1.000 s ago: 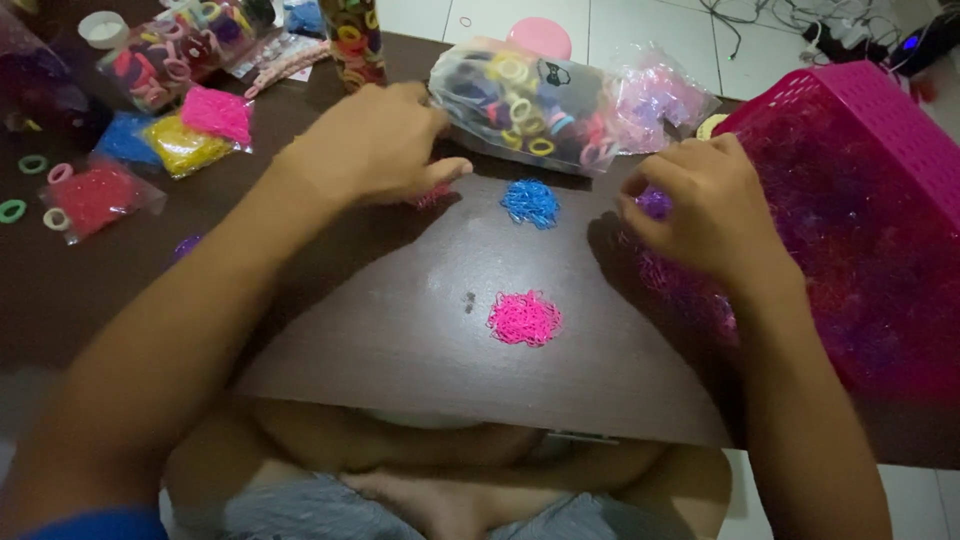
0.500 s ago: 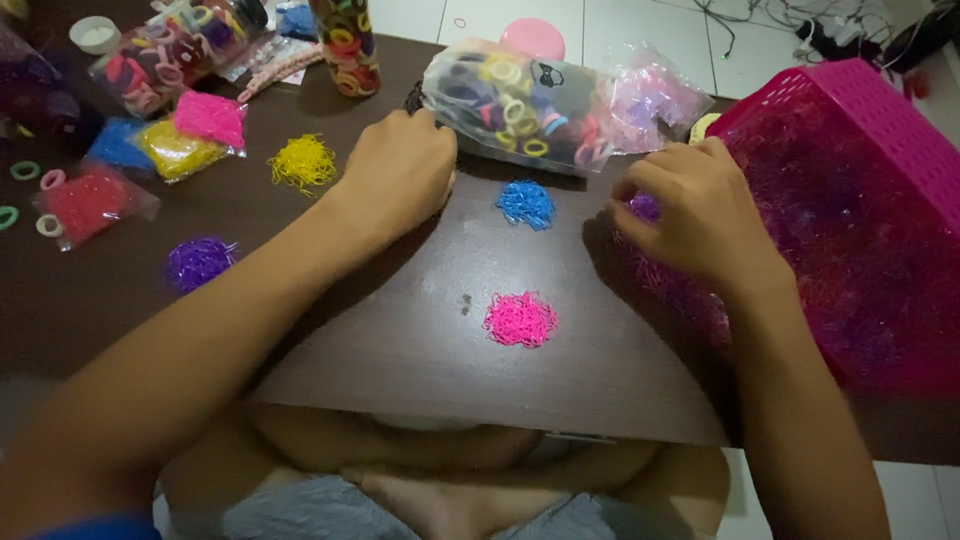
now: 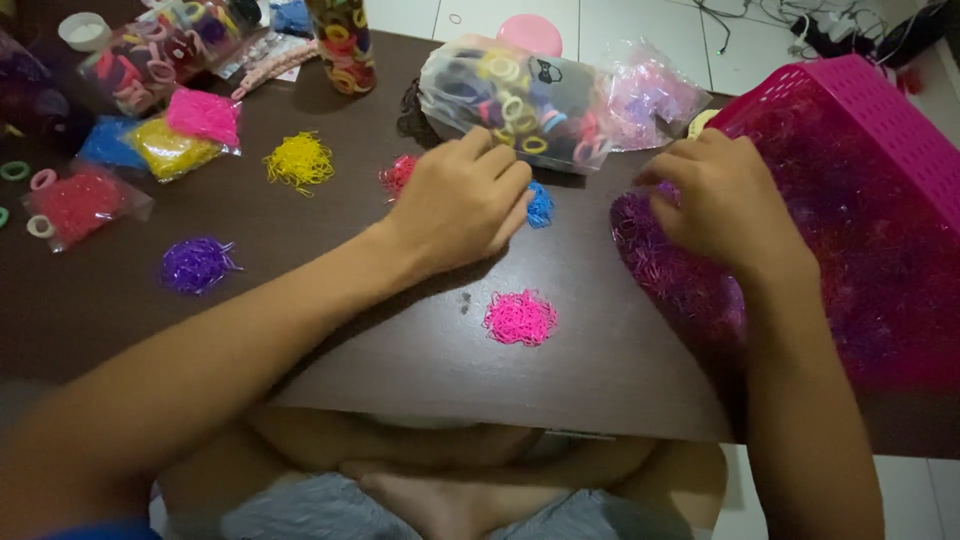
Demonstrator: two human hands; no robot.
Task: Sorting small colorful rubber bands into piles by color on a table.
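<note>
On the dark brown table point(image 3: 300, 300) lie small heaps of tiny rubber bands: pink point(image 3: 520, 318), blue point(image 3: 540, 205), red point(image 3: 398, 174), yellow point(image 3: 298, 160) and purple point(image 3: 196, 264). My left hand point(image 3: 460, 200) rests curled over the blue heap, fingers bent down onto it. My right hand point(image 3: 715, 200) digs into a big mixed purple-pink mass of bands point(image 3: 690, 280) spilling from a tipped pink plastic basket point(image 3: 880, 130); its fingertips pinch among the bands, and what they hold is hidden.
A clear bag of larger hair ties point(image 3: 510, 100) lies behind my hands, with a pale pink bag point(image 3: 650, 95) beside it. Small packets of coloured bands point(image 3: 150, 150) and a patterned cup point(image 3: 342, 45) stand at the far left. My crossed legs show below the table's front edge.
My left hand has drawn back from the far side of the table toward the blue heap, uncovering the red heap. The right hand stays in the mixed bands.
</note>
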